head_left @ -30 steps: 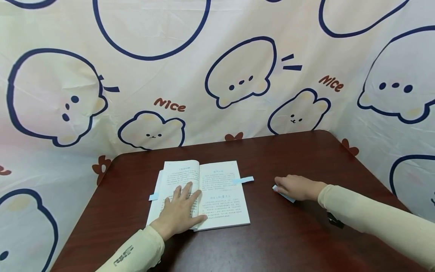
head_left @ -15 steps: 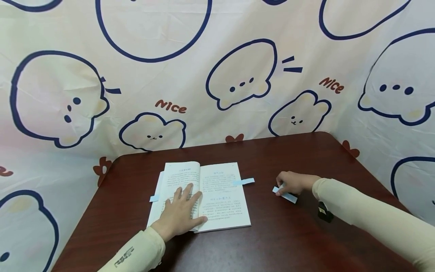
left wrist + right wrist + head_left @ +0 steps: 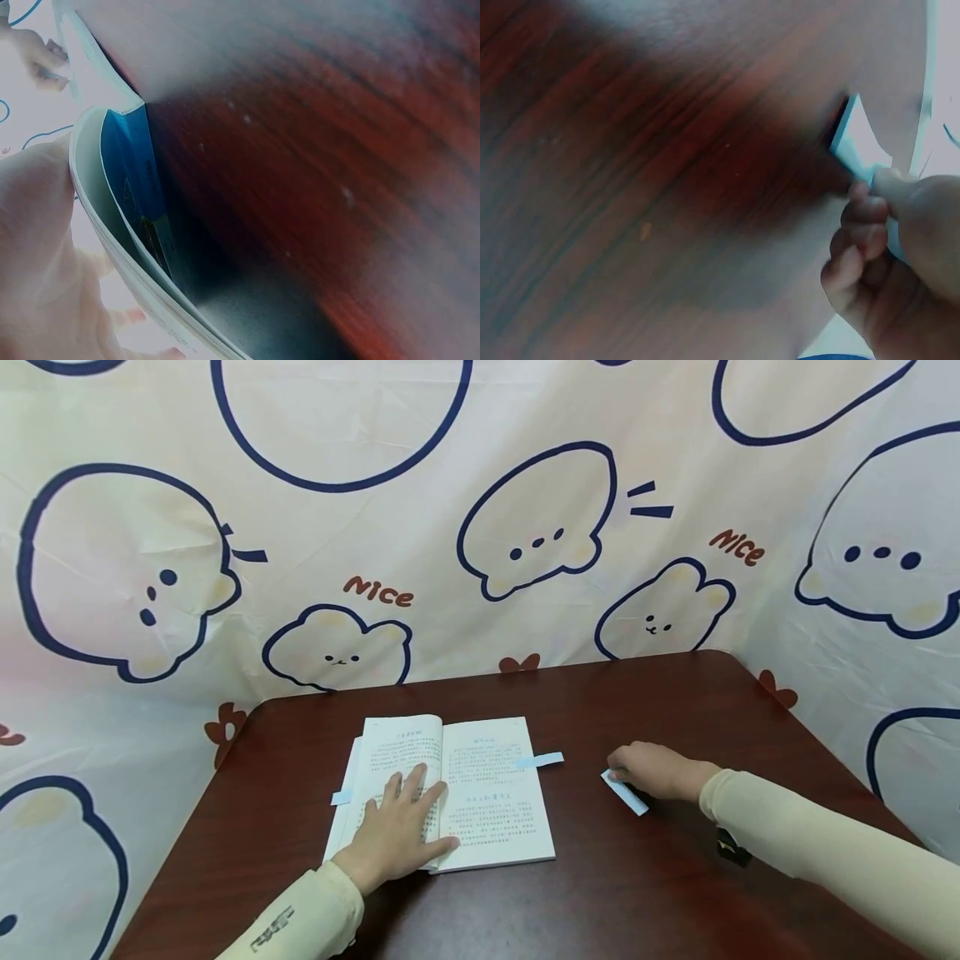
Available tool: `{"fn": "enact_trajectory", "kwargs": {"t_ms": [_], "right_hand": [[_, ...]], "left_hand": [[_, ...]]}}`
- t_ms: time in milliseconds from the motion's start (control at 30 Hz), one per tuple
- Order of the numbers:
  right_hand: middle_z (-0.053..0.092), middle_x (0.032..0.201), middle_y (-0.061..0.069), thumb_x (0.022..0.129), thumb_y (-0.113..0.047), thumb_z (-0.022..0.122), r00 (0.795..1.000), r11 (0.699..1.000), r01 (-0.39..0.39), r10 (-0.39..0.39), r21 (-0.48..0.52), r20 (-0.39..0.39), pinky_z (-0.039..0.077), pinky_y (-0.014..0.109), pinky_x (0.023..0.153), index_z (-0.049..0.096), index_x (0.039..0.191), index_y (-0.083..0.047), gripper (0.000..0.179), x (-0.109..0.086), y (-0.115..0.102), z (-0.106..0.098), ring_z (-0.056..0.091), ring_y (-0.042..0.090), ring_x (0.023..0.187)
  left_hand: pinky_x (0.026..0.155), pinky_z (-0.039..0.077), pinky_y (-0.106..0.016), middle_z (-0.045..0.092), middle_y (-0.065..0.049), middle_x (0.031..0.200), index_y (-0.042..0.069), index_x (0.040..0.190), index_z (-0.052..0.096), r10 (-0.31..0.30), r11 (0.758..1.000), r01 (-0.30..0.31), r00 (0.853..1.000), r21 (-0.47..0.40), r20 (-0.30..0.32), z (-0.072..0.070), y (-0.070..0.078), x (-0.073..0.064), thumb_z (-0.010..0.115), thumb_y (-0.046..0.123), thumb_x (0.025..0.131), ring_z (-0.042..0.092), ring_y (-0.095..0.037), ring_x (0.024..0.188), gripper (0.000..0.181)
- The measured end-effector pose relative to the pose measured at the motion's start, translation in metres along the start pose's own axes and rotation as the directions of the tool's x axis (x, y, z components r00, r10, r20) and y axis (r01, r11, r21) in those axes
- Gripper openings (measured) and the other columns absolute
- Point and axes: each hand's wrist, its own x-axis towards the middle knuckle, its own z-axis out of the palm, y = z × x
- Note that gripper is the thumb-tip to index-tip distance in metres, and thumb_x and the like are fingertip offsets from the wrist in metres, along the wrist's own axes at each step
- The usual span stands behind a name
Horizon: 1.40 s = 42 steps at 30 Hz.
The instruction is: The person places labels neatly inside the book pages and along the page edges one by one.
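An open book (image 3: 495,831) lies on the table, with printed pages facing up. My left hand (image 3: 397,831) rests on its left page, fingers spread and thumb across the gutter. From underneath, the left wrist view shows the blue cover (image 3: 135,161) and the curved pages raised off the table. To the right of the book, my right hand (image 3: 656,770) pinches a narrow light blue sticky note pad (image 3: 628,797) between thumb and curled fingers. One end of the pad (image 3: 859,139) sticks out past the thumb in the right wrist view; the rest is partly hidden by the hand.
A light blue sticky strip (image 3: 551,759) juts from the right page's edge. Another blue tab (image 3: 341,797) pokes out at the book's left. Behind the dark wooden table (image 3: 465,697) hangs a patterned cloth (image 3: 420,535).
My right hand has shifted and turned slightly while holding the sticky note pad, which now slants more steeply. The left hand and the book have stayed in place.
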Motion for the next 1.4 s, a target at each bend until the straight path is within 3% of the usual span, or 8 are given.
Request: {"fn": "enact_trajectory", "kwargs": {"t_ms": [100, 267, 467, 633, 733, 833, 1100, 1400], "right_hand": [[0.063, 0.073, -0.004, 0.098, -0.009, 0.063, 0.993, 0.974, 0.044, -0.067, -0.223, -0.097, 0.045, 0.026, 0.059, 0.069, 0.086, -0.014, 0.014, -0.003, -0.006, 0.003, 0.054, 0.007, 0.064], [0.062, 0.069, 0.001, 0.085, 0.0, 0.075, 0.947, 0.822, 0.075, -0.236, -0.565, -0.217, 0.048, 0.028, 0.051, 0.067, 0.08, -0.012, 0.015, -0.005, -0.012, 0.01, 0.057, 0.013, 0.058], [0.06, 0.067, 0.003, 0.08, -0.003, 0.08, 0.915, 0.705, 0.059, -0.322, -0.706, -0.245, 0.048, 0.03, 0.048, 0.066, 0.08, -0.011, 0.016, -0.003, -0.014, 0.018, 0.057, 0.018, 0.056], [0.049, 0.058, -0.001, 0.093, -0.012, 0.068, 0.942, 0.833, 0.056, -0.227, -0.55, -0.248, 0.041, 0.028, 0.044, 0.057, 0.085, -0.01, 0.014, -0.005, -0.019, 0.016, 0.048, 0.013, 0.048], [0.05, 0.062, -0.003, 0.101, -0.021, 0.061, 0.986, 0.936, 0.014, -0.07, -0.352, -0.149, 0.04, 0.028, 0.05, 0.057, 0.092, -0.008, 0.016, -0.004, -0.02, 0.01, 0.048, 0.011, 0.052], [0.054, 0.068, -0.001, 0.103, -0.028, 0.059, 0.997, 0.983, -0.068, 0.062, -0.17, -0.038, 0.04, 0.028, 0.056, 0.059, 0.096, -0.007, 0.022, -0.001, -0.016, 0.004, 0.05, 0.01, 0.058], [0.049, 0.065, 0.0, 0.102, -0.025, 0.061, 0.994, 0.986, -0.11, 0.111, 0.126, -0.009, 0.033, 0.024, 0.054, 0.055, 0.081, -0.009, 0.027, 0.0, -0.003, 0.001, 0.04, 0.01, 0.055], [0.044, 0.061, -0.007, 0.095, -0.025, 0.071, 0.986, 0.996, -0.06, 0.068, 0.058, -0.15, 0.028, 0.022, 0.051, 0.052, 0.073, -0.015, 0.031, 0.002, -0.002, 0.004, 0.036, 0.006, 0.053]], "left_hand": [[0.096, 0.04, -0.078, 0.033, -0.017, 0.163, 0.019, 0.147, 0.052, 0.0, 1.0, 0.0, 1.0, 0.002, -0.001, -0.001, 0.0, 0.0, 0.071, 0.061, 0.085, 0.033, -0.05, 0.145, 0.078], [0.095, 0.04, -0.078, 0.033, -0.017, 0.162, 0.019, 0.147, 0.052, 0.003, 1.0, -0.003, 1.0, 0.008, -0.004, -0.001, 0.0, 0.0, 0.071, 0.061, 0.085, 0.034, -0.051, 0.145, 0.078], [0.096, 0.04, -0.078, 0.033, -0.017, 0.162, 0.019, 0.147, 0.052, 0.004, 1.0, -0.004, 1.0, 0.008, -0.002, 0.0, 0.0, 0.0, 0.07, 0.062, 0.085, 0.033, -0.05, 0.145, 0.078], [0.096, 0.04, -0.078, 0.033, -0.018, 0.162, 0.019, 0.147, 0.052, 0.006, 1.0, -0.006, 1.0, 0.011, -0.001, 0.0, -0.001, 0.0, 0.069, 0.062, 0.085, 0.033, -0.051, 0.145, 0.078], [0.096, 0.04, -0.078, 0.033, -0.018, 0.163, 0.019, 0.148, 0.052, 0.007, 1.0, -0.007, 1.0, 0.011, 0.001, 0.001, 0.0, 0.001, 0.069, 0.062, 0.085, 0.033, -0.051, 0.145, 0.078], [0.096, 0.04, -0.078, 0.033, -0.018, 0.163, 0.019, 0.148, 0.052, 0.006, 1.0, -0.006, 1.0, 0.013, 0.003, 0.0, 0.001, 0.001, 0.069, 0.062, 0.086, 0.033, -0.051, 0.145, 0.077], [0.096, 0.04, -0.077, 0.033, -0.018, 0.162, 0.018, 0.147, 0.052, 0.004, 1.0, -0.004, 1.0, 0.02, 0.0, 0.0, 0.001, 0.0, 0.069, 0.061, 0.086, 0.034, -0.05, 0.145, 0.077], [0.095, 0.041, -0.077, 0.034, -0.017, 0.162, 0.019, 0.147, 0.052, 0.007, 1.0, -0.006, 1.0, 0.029, -0.011, 0.002, 0.0, 0.0, 0.069, 0.062, 0.086, 0.034, -0.05, 0.144, 0.077]]}}
